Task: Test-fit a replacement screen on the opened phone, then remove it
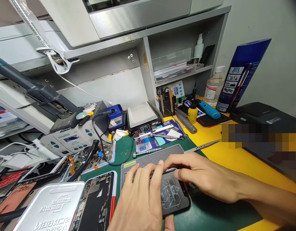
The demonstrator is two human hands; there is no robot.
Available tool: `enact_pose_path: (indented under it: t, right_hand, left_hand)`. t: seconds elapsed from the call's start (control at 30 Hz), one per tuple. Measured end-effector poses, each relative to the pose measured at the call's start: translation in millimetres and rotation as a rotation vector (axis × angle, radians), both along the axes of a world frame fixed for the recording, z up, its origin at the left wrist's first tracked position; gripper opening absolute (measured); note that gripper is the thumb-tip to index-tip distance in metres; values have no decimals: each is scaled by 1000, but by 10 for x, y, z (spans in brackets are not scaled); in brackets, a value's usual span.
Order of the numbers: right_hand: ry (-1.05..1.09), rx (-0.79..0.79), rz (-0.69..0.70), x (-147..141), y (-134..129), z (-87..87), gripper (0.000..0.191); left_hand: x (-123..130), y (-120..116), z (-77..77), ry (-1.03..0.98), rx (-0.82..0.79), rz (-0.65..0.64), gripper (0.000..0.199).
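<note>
A black smartphone (174,195) with a pale line drawing on its dark face lies before me, tilted a little. My left hand (143,195) covers its left part. The fingers reach over the far edge and the thumb shows at the near edge, so the hand grips the phone. From the right comes my right hand (205,176), its thumb and forefinger closed at the phone's far right edge. A grey textured mat (160,157) lies partly under the phone and my hands, on a green work mat (210,211).
An opened phone (97,199) and a silver tin (58,199) stand at the left, by a soldering station (73,138). Screwdrivers (148,152), a metal ruler (205,145) and a yellow bottle (192,112) lie or stand beyond. A black case (268,115) is at the right.
</note>
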State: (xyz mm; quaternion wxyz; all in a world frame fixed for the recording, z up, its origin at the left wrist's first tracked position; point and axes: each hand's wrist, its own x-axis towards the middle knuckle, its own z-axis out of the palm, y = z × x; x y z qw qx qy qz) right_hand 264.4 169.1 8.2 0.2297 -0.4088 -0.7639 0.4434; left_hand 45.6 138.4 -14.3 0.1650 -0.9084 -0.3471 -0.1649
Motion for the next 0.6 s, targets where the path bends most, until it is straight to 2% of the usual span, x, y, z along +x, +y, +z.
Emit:
enact_pose_path:
  t: [0.23,0.6]
  right_hand:
    - [-45,-57,22,17,34,-13,32]
    - [-7,-41,30,4,47,-54,33]
  left_hand:
    - [6,-32,28,-69,-66,5,92]
    - [18,-83,48,-95,-120,37,94]
